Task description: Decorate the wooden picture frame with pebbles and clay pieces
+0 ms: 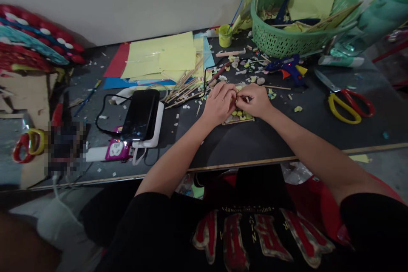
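Observation:
Close together over the dark table, my left hand (pixel 219 103) and my right hand (pixel 256 98) meet at the fingertips above a small craft panel (pixel 241 116). Rounded yellow-green pieces cover the panel, and a thin wooden strip runs along its near edge. My left hand is closed, its fingers bent over the panel's left side; what its fingertips grip is hidden. Thumb and index finger of my right hand are pinched together, on something too small to name. The hands hide the panel's far part.
Behind my hands lie paper scraps and wooden sticks (pixel 183 89). A blue glue gun (pixel 288 68), scissors (pixel 344 102) and a green basket (pixel 280 42) are to the right. Left are coloured paper sheets (pixel 143 57), a black phone (pixel 142 114) on a white device, and a power strip (pixel 116 149).

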The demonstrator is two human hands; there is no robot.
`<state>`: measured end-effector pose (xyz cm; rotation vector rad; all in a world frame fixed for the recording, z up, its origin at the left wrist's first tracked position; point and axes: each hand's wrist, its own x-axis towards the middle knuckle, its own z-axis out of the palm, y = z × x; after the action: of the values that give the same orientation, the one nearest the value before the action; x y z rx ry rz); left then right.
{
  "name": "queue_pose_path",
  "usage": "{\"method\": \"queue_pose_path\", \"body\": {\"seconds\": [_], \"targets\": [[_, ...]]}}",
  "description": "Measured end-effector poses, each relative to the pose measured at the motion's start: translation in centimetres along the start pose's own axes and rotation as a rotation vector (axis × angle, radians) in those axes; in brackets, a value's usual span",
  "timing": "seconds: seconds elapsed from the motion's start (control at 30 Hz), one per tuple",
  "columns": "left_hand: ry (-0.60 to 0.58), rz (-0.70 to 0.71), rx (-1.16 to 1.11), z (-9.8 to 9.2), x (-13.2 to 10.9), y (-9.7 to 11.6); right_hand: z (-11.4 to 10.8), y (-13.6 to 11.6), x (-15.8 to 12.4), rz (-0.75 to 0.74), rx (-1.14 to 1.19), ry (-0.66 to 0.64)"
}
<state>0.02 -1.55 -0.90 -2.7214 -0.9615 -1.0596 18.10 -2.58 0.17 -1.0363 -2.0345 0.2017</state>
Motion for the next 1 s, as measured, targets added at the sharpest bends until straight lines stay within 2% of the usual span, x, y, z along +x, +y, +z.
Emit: {"method": "queue_pose_path", "body": {"seconds": [0.23,0.43,0.57,0.67,0.77,0.83,0.9,1.0], "targets": [[-0.019,0.028,-0.010,-0.1,-0.2,0.0,-0.2,-0.4,-0.1,0.151,0.262,0.001],[0.106,0.104,-0.002,-0.4,-0.3,-0.1,0.0,-0.9,-0.2,0.274,0.461,0.017],[0.246,0.193,0.133,-1.1,0.1,0.5,0.6,-1.1,-0.1,0.342,0.554,0.049],[0.244,0.187,0.145,-1.7,0.2,1.2,0.3,-0.5,0.2,0.381,0.576,0.147],[0.216,0.042,0.045,-1.6,0.3,1.4,-1.1,0.4,0.3,0.356,0.312,0.230],[0.203,-0.086,-0.050,-1.2,0.3,1.0,-2.4,0.9,0.2,0.277,-0.058,0.133],[0.162,-0.194,-0.145,-0.5,0.4,0.2,-3.4,1.0,0.1,0.357,-0.375,0.054],[0.061,-0.327,-0.274,0.3,0.4,-1.0,-4.0,0.7,0.0,0.543,-0.629,-0.078]]}}
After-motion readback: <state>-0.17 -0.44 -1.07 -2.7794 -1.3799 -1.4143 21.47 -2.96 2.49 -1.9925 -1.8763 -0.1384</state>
